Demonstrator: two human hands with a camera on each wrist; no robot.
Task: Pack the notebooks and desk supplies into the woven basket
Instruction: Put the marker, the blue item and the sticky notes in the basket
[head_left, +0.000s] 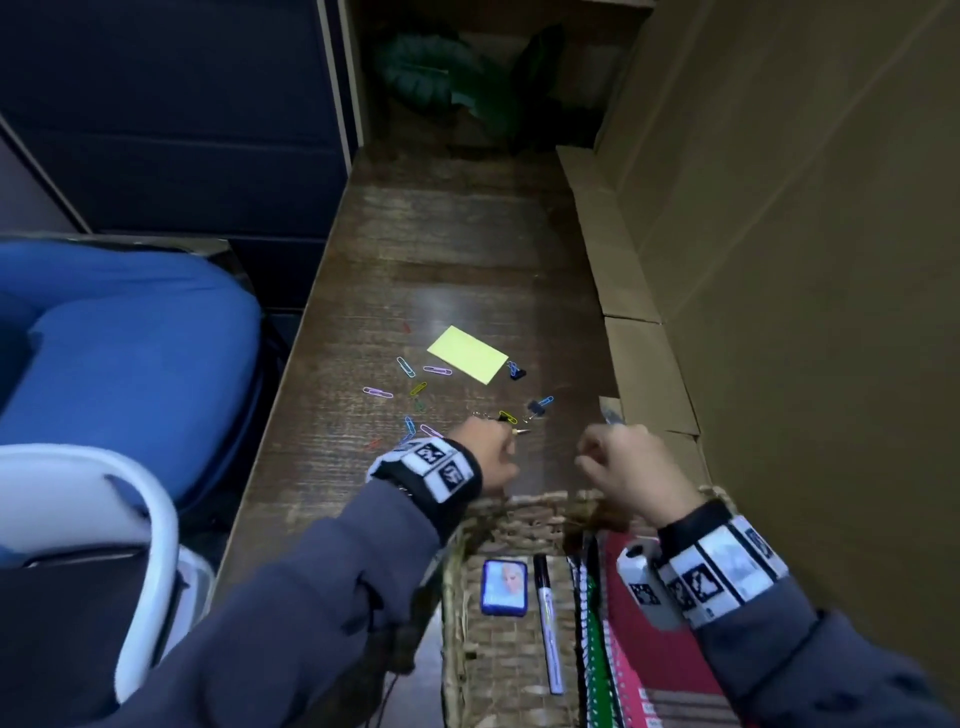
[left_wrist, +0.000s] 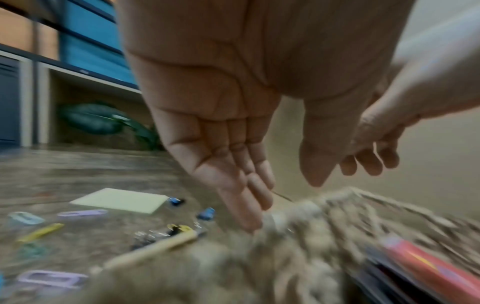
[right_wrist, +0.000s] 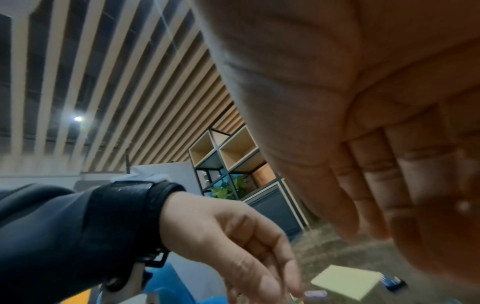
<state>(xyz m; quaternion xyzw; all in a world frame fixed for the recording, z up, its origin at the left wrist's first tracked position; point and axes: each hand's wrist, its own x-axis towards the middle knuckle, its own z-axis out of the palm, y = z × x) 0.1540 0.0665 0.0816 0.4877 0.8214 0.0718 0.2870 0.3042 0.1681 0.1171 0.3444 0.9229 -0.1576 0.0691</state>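
Note:
The woven basket (head_left: 535, 506) stands at the near edge of the wooden desk. In it lie spiral notebooks (head_left: 623, 639), a marker (head_left: 548, 623) and a small blue box (head_left: 504, 587). My left hand (head_left: 493, 452) hovers just beyond the basket's far rim, fingers straight and empty in the left wrist view (left_wrist: 246, 185). A pen (left_wrist: 155, 247) lies on the desk under it. My right hand (head_left: 618, 467) hangs relaxed over the rim, holding nothing (right_wrist: 376, 195). Farther out lie a yellow sticky pad (head_left: 467, 355), several paper clips (head_left: 410, 366) and binder clips (head_left: 535, 408).
Cardboard panels (head_left: 779, 260) wall off the desk's right side. A blue chair (head_left: 119, 353) and a white chair back (head_left: 145, 519) stand to the left. A dark green plant (head_left: 441, 78) sits at the desk's far end.

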